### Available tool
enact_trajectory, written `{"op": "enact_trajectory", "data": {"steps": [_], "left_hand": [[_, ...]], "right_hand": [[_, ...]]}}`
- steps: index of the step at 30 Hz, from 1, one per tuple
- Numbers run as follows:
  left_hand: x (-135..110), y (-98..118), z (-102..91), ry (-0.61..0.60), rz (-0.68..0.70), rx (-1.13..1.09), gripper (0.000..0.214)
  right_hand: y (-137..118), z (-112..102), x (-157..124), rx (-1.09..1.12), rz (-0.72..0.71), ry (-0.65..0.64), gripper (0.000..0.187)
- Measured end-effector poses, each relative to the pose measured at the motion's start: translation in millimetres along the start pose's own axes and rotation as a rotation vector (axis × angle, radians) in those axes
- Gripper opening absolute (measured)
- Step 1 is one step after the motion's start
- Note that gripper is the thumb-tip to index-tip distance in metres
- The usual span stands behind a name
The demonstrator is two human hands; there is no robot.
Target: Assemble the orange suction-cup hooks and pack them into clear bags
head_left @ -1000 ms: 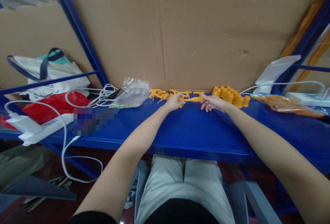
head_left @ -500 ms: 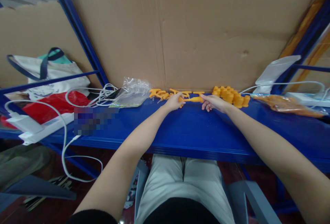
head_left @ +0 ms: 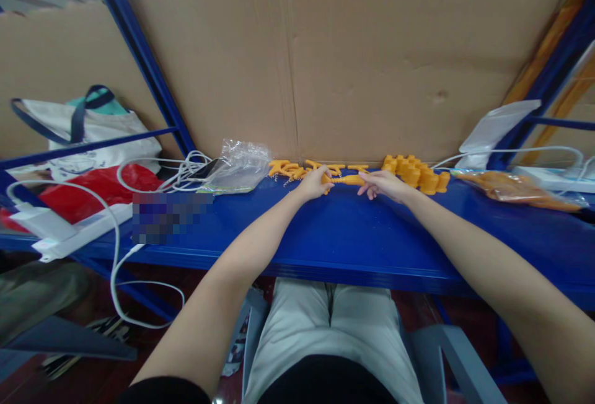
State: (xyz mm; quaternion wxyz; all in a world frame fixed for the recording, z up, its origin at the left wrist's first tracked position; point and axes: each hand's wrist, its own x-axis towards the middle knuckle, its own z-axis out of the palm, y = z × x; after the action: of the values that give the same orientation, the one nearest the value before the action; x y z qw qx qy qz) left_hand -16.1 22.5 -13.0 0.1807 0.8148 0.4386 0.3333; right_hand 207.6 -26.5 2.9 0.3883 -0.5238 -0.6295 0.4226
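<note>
Stretched over the blue table [head_left: 353, 246] with forearms [head_left: 255, 240] slanting inward. Pinching a slim orange piece [head_left: 346, 179] between left hand [head_left: 314, 184], curled closed around one end, and right hand [head_left: 385, 186], closed with thumb and forefinger on the other; aligned lengthwise left to right, about equally near both. Just beyond, before cardboard [head_left: 297, 57]: coil-tipped orange pieces [head_left: 286, 169] and squat orange pieces [head_left: 413, 175].
</note>
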Motion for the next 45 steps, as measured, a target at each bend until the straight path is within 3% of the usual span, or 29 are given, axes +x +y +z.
{"op": "enact_trajectory", "data": {"steps": [3,6,9,13,19,45], "left_hand": [[-1.5,2.6,-1.0,0.004,-0.011,0.038,0.022],[-2.2,4.8,-1.4,-0.005,-0.026,0.055,0.022],[-2.2,6.2,-1.4,-0.015,-0.026,0.063,0.021],[-2.4,7.6,-1.9,-0.02,-0.03,0.055,0.02],[-3.2,8.6,-2.9,-0.007,-0.043,0.023,0.022],[-2.6,6.2,-3.4,-0.001,0.024,0.055,0.022]], "right_hand": [[-3.6,8.1,-0.2,-0.043,0.106,0.052,0.053],[-4.2,8.7,-0.5,-0.035,0.134,0.035,0.058],[-1.5,3.5,-0.7,0.045,0.123,-0.038,0.05],[4.1,-2.2,-0.1,0.122,0.053,-0.077,0.017],[5.5,-1.7,-0.6,0.102,0.049,-0.059,0.012],[-4.5,6.4,-4.5,0.063,0.136,0.006,0.037]]}}
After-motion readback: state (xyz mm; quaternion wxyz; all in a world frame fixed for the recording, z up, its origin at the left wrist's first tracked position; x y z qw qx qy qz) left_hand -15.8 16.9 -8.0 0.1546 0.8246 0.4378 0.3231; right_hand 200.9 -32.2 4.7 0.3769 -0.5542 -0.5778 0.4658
